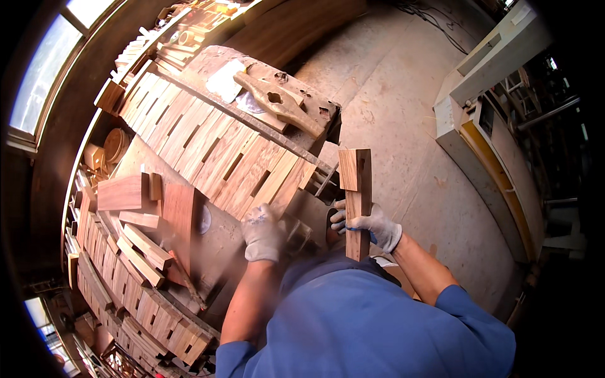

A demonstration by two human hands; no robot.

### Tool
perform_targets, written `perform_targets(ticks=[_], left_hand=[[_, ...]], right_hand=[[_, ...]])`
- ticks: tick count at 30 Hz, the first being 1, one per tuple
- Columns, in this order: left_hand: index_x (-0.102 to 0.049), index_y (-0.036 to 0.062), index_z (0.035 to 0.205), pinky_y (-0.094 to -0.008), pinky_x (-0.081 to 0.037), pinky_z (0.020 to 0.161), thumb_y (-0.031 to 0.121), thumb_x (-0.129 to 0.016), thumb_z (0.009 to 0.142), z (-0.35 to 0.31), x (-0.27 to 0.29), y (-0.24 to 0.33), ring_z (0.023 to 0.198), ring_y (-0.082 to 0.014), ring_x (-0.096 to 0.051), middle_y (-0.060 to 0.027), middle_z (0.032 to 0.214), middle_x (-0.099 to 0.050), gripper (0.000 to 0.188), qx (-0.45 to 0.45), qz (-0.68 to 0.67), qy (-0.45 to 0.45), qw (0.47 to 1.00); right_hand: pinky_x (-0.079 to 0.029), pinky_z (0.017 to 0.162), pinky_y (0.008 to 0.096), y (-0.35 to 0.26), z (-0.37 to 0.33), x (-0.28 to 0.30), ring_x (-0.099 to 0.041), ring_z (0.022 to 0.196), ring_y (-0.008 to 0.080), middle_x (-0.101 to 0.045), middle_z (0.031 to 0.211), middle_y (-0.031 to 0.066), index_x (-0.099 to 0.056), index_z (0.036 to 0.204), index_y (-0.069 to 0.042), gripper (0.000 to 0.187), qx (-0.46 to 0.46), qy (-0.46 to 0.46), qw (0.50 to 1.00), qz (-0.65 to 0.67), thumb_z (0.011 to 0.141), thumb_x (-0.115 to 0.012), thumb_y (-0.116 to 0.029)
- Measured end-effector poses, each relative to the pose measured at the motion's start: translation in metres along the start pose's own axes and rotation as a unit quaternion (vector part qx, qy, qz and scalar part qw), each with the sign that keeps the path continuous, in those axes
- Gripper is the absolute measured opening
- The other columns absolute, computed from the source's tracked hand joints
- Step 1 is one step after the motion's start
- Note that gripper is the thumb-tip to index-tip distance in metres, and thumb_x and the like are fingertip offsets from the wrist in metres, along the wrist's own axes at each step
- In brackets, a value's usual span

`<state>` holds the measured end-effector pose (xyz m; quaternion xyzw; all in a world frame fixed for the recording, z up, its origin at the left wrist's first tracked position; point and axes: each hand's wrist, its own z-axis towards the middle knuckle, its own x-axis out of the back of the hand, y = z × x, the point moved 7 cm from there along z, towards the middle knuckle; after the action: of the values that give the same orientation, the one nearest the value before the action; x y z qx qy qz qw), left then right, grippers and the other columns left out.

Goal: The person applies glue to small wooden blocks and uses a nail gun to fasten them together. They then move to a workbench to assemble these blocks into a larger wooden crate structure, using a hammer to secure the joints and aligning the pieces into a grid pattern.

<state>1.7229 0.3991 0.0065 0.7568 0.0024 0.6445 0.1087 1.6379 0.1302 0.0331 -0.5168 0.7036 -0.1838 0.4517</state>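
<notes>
My right hand [378,228], in a pale work glove, grips a long wooden block [358,205] that stands upright in front of my body. Its thumb lies across the wood, and the block's upper part has a stepped, thicker section. My left hand [260,234], also gloved and slightly blurred, is closed with its fingers curled. It is beside the near end of a long row of wooden blocks [214,148] with dark slots between them. Whatever its fingers may hold is hidden.
A carved wooden piece with a hole [277,104] lies on a worn workbench [318,104]. Loose boards [123,192] and sticks [144,259] sit at left, above another row of slotted blocks [148,315]. A pale machine [491,157] stands at right on the concrete floor [403,126].
</notes>
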Motion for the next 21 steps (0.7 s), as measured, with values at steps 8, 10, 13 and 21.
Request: perform_targets(ticks=[8, 10, 13, 21], left_hand=[[-0.061, 0.0049, 0.118, -0.0543, -0.052, 0.095, 0.040, -0.090, 0.080, 0.011, 0.013, 0.020, 0.113, -0.0403, -0.063, -0.0199, 0.117, -0.064, 0.059, -0.043, -0.015, 0.049, 0.998], [-0.061, 0.0061, 0.121, -0.0538, -0.050, 0.098, 0.042, -0.089, 0.081, 0.020, 0.011, 0.026, 0.115, -0.0390, -0.062, -0.0186, 0.119, -0.063, 0.061, -0.065, 0.001, 0.051, 0.997], [-0.061, 0.0080, 0.122, -0.0538, -0.050, 0.096, 0.037, -0.088, 0.082, 0.027, 0.005, 0.031, 0.113, -0.0385, -0.062, -0.0179, 0.117, -0.063, 0.056, -0.093, 0.020, 0.093, 0.991], [-0.061, 0.0102, 0.118, -0.0531, -0.052, 0.093, 0.032, -0.088, 0.079, 0.032, 0.006, 0.025, 0.111, -0.0381, -0.063, -0.0174, 0.114, -0.062, 0.052, -0.067, -0.002, 0.079, 0.995]], right_hand=[[-0.061, 0.100, 0.0438, 0.005, 0.000, 0.002, -0.076, 0.112, 0.0324, -0.074, 0.124, 0.0237, -0.052, 0.148, 0.006, 0.080, 0.009, 0.011, 1.000, 0.002, 0.082, -0.086, -0.025], [-0.061, 0.100, 0.0438, 0.003, 0.001, -0.002, -0.076, 0.112, 0.0323, -0.074, 0.124, 0.0235, -0.052, 0.148, 0.006, 0.081, 0.006, 0.011, 1.000, -0.005, 0.082, -0.086, -0.026], [-0.062, 0.100, 0.0440, -0.001, 0.000, -0.009, -0.076, 0.112, 0.0321, -0.074, 0.124, 0.0233, -0.052, 0.149, 0.006, 0.081, 0.001, 0.014, 1.000, -0.014, 0.082, -0.086, -0.025], [-0.062, 0.099, 0.0434, 0.001, 0.000, -0.006, -0.077, 0.111, 0.0319, -0.074, 0.123, 0.0233, -0.052, 0.149, 0.006, 0.081, 0.016, 0.013, 1.000, -0.017, 0.082, -0.086, -0.026]])
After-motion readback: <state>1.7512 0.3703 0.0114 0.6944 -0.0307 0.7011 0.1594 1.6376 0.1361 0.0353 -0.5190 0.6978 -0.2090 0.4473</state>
